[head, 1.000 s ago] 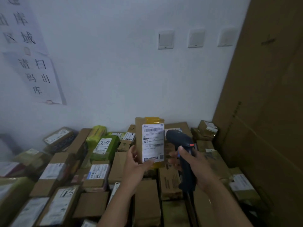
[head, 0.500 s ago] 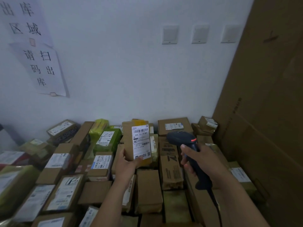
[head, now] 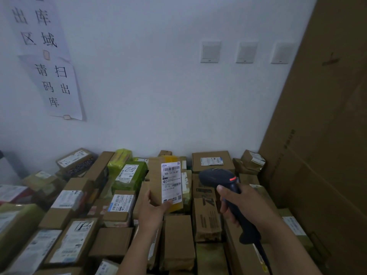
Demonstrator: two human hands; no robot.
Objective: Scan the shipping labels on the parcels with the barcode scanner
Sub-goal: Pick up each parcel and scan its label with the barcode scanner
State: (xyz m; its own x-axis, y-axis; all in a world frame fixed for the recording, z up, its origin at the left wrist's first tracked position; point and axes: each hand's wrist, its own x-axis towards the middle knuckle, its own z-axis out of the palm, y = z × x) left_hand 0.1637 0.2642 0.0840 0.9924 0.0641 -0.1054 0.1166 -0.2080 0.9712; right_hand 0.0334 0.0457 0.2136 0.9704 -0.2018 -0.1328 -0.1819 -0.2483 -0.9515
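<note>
While the left hand [head: 153, 213] pinches the parcel [head: 155, 181] low, upright over the pile [head: 178, 235], and the right hand [head: 245, 205] clenches the scanner [head: 216, 176] beside it, it seems light and stiff; keep fingers off the label [head: 171, 185].

Two paper signs [head: 55, 86] hang on the white wall [head: 149, 96] at ten o'clock, three switches [head: 210, 52] at one, tall cardboard [head: 327, 135] standing at three.
</note>
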